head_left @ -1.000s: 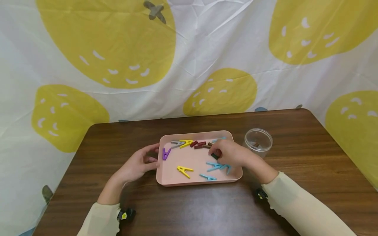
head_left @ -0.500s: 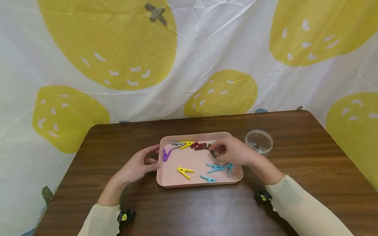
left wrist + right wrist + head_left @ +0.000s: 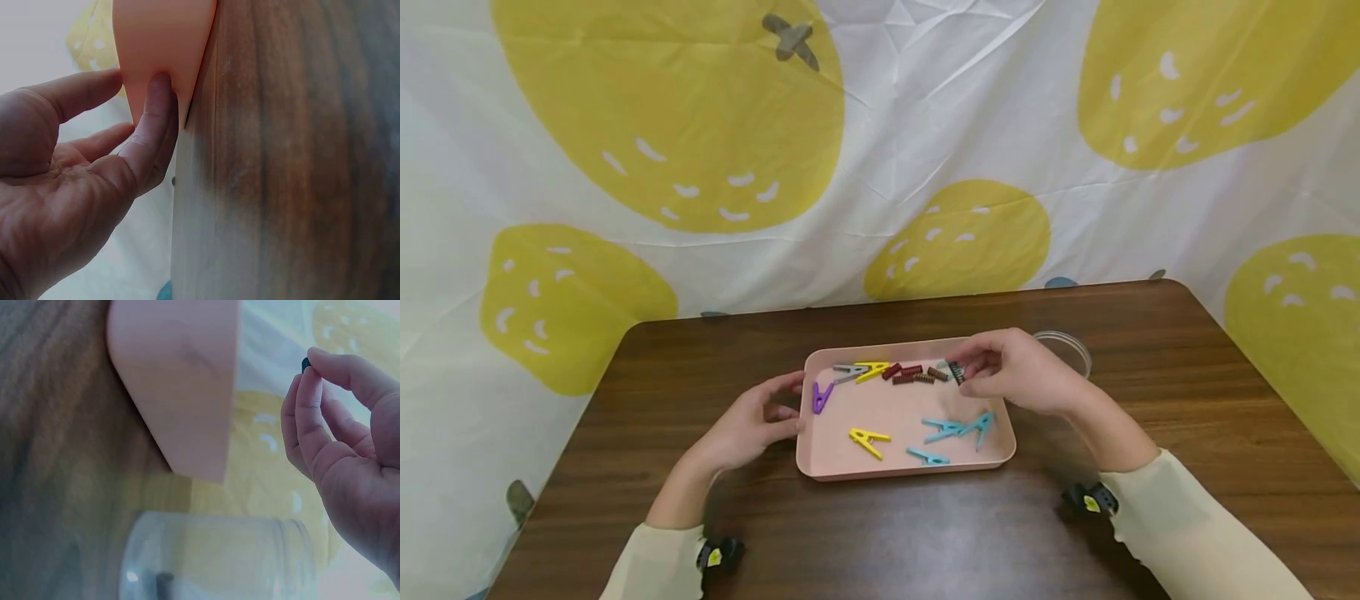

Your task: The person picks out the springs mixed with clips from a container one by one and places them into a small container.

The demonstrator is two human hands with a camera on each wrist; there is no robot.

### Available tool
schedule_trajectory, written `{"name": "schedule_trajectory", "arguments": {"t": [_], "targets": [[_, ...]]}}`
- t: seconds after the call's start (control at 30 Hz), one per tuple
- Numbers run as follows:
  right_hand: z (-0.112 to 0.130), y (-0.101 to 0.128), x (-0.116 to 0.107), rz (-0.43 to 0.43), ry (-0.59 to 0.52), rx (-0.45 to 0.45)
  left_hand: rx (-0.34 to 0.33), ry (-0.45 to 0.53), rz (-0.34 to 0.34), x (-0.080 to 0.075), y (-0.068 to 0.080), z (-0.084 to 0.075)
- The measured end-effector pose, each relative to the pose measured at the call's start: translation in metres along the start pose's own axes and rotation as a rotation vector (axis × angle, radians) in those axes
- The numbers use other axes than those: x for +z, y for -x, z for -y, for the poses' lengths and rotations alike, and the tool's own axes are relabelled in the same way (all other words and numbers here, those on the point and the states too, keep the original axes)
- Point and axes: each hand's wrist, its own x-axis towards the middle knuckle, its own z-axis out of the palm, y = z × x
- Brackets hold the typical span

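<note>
**Spring lifted clear of the tray, jar beside it**

Here the right hand (image 3: 1018,375) hovers above the far right corner of the pink tray (image 3: 820,462), pinching a small dark spring (image 3: 956,372) between thumb and fingertips; the wrist view shows only a dark tip of it peeping out above the fingers (image 3: 310,394). So this grip is narrow, closed on that one small piece, and the piece is off the tray floor, in the air near the clear jar (image 3: 1070,348) that stands just beside the tray on the brown table (image 3: 1187,375).

As to progress, my reading is that the sorting is at an early stage. At least one small dark piece already lies at the bottom of the jar in the right wrist view; how many are there I cannot tell. A short row of reddish-brown springs (image 3: 913,372) lies along the tray's far edge, not yet taken. The clothes pegs remain in the tray: a purple peg (image 3: 822,396) at the left wall, a grey and a yellow peg (image 3: 871,367) at the back, another yellow one in the middle, and several blue pegs (image 3: 958,427) toward the front right.

The left hand (image 3: 752,421) rests on the table against the tray's left side, fingers loosely spread and touching the outer wall, thumb at the rim; it clasps nothing, only steadies.
</note>
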Motion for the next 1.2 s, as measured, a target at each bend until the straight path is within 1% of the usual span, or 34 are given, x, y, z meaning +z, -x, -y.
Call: {"name": "schedule_trajectory", "arguments": {"t": [0.13,0.23,0.4,0.53,0.77,0.97,1.2], "targets": [[0.003,0.008,-0.011,-0.031,-0.001,-0.002,0.005,0.002,0.001,0.000,0.000,0.000],[0.004,0.014,-0.020,-0.064,0.020,0.001,0.005,0.005,0.002,0.000,0.000,0.000],[0.004,0.025,-0.033,-0.114,0.041,0.030,0.002,0.009,0.005,0.000,0.000,-0.001],[0.001,0.033,-0.044,-0.145,0.045,0.048,0.002,0.009,0.005,0.000,0.000,-0.002],[-0.008,0.044,-0.064,-0.196,0.091,0.073,0.000,0.018,0.008,0.000,0.000,0.000],[-0.015,0.050,-0.074,-0.219,0.128,0.082,-0.010,0.018,0.010,-0.001,-0.001,-0.001],[-0.019,0.054,-0.079,-0.235,0.196,0.098,-0.010,0.019,0.009,-0.001,0.000,-0.002]]}}
